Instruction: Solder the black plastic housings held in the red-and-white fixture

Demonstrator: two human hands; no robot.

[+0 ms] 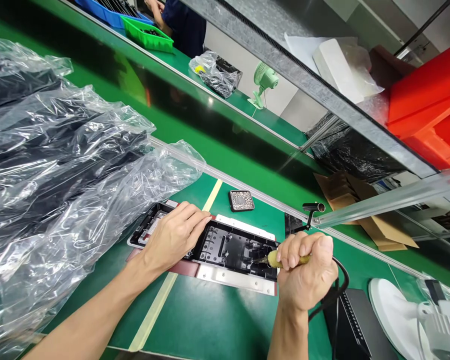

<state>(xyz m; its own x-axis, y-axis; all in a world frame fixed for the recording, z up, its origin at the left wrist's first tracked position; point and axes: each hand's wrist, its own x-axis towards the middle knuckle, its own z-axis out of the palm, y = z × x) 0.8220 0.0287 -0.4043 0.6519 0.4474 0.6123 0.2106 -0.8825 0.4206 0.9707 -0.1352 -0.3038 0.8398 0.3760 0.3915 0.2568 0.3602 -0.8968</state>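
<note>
A long black plastic housing [234, 250] lies in a fixture with metal strips [236, 280] and dark red parts on the green table. My left hand [176, 232] rests over the housing's left part, fingers close together on it; whether anything is beneath them is hidden. In my right hand [303, 265] is a tool with a yellowish handle [274, 259], gripped in a fist at the housing's right end. Its thin tip points left into the housing, and a black cable loops behind the wrist. Behind the housing sits a small black tray [241, 200] of tiny metal pieces.
Plastic-wrapped dark parts [78, 175] are piled at the left. A metal rail [255, 190] runs behind the work area, with a small black bracket [312, 212]. At the lower right are a black box [356, 320] and a white fan [393, 315]. A person [183, 25] is beyond.
</note>
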